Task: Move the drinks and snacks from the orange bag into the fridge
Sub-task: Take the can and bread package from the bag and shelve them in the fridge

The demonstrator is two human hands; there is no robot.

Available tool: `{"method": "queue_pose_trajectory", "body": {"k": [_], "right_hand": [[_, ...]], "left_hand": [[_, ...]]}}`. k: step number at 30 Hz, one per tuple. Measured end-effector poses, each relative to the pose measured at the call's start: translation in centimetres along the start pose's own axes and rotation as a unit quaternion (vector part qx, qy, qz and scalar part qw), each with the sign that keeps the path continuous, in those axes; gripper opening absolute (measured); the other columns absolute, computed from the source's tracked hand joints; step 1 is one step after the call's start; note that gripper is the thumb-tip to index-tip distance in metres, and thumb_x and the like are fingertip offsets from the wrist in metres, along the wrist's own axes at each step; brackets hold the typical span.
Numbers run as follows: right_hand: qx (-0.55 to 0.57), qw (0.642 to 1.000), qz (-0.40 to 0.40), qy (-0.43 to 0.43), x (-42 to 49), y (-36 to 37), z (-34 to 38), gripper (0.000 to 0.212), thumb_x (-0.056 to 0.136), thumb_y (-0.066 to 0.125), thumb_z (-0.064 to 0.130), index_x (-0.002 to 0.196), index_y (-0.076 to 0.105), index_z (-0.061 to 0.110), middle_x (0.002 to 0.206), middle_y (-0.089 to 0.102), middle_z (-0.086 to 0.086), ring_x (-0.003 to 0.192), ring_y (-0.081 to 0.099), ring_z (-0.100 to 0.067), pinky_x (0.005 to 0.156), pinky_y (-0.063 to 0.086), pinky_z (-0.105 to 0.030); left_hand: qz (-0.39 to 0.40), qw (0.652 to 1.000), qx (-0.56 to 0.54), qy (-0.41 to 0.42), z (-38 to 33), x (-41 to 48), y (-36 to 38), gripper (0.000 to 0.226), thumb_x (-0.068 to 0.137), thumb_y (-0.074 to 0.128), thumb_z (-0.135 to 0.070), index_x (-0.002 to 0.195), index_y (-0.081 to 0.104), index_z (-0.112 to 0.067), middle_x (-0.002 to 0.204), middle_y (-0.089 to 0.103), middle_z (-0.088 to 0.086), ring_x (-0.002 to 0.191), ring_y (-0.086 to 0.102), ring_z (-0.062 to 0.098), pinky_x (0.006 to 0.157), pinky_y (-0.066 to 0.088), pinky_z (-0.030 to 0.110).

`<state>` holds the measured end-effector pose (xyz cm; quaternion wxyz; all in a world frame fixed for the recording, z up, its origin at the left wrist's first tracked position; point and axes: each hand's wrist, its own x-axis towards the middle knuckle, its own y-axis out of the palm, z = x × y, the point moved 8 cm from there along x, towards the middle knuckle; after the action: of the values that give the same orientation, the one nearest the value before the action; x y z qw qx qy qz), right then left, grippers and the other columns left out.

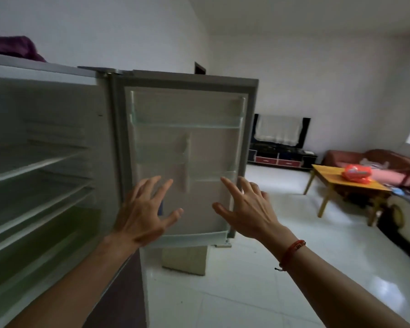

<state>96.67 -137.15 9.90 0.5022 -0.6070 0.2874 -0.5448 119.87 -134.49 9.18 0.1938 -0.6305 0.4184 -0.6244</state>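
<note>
While the left grip and right grip hover spread and empty, the door stands open just beyond them, the bag on the bench well rightward.

A yellow wooden desk stands at the right on the glossy white tiled floor, and the orange bag lies on its top, toward the far side. On the same floor stand the fridge at the left, a low beige box just behind its open door, and a dark TV stand against the far wall. Inside the fridge, shelves run one above another, and a purple cloth lies on the fridge's top
</note>
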Motion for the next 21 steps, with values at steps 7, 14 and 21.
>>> {"method": "queue_pose_trajectory", "body": {"k": [7, 14, 21], "right_hand": [[-0.060, 0.986, -0.017, 0.154, -9.1, -3.7, -6.9, 0.075, 0.093, 0.039, 0.071, 0.157, 0.015, 0.041, 0.164, 0.024, -0.013, 0.147, 0.027, -0.033, 0.113, 0.029, -0.048], [-0.100, 0.956, -0.043, 0.274, -18.4, -8.3, -13.0, 0.073, 0.092, 0.041, 0.071, 0.156, 0.019, 0.042, 0.161, 0.028, -0.012, 0.143, 0.033, -0.033, 0.110, 0.032, -0.049], [-0.133, 0.923, -0.053, 0.356, -27.8, -11.6, -18.4, 0.074, 0.091, 0.036, 0.074, 0.155, 0.020, 0.042, 0.160, 0.031, -0.011, 0.143, 0.033, -0.031, 0.109, 0.033, -0.051]], "left_hand": [[0.047, 0.990, -0.082, 0.109, -9.1, 0.1, 3.0, 0.081, 0.081, 0.033, -0.075, 0.147, 0.038, -0.029, 0.149, 0.040, 0.007, 0.136, 0.036, 0.029, 0.106, 0.038, 0.048], [0.075, 0.961, -0.158, 0.213, -20.1, -0.4, 4.6, 0.080, 0.083, 0.037, -0.073, 0.147, 0.038, -0.026, 0.151, 0.039, 0.008, 0.138, 0.036, 0.030, 0.100, 0.042, 0.053], [0.082, 0.927, -0.210, 0.299, -30.4, -2.3, 5.9, 0.075, 0.083, 0.042, -0.070, 0.142, 0.045, -0.023, 0.144, 0.047, 0.012, 0.131, 0.045, 0.033, 0.095, 0.045, 0.053]]}}
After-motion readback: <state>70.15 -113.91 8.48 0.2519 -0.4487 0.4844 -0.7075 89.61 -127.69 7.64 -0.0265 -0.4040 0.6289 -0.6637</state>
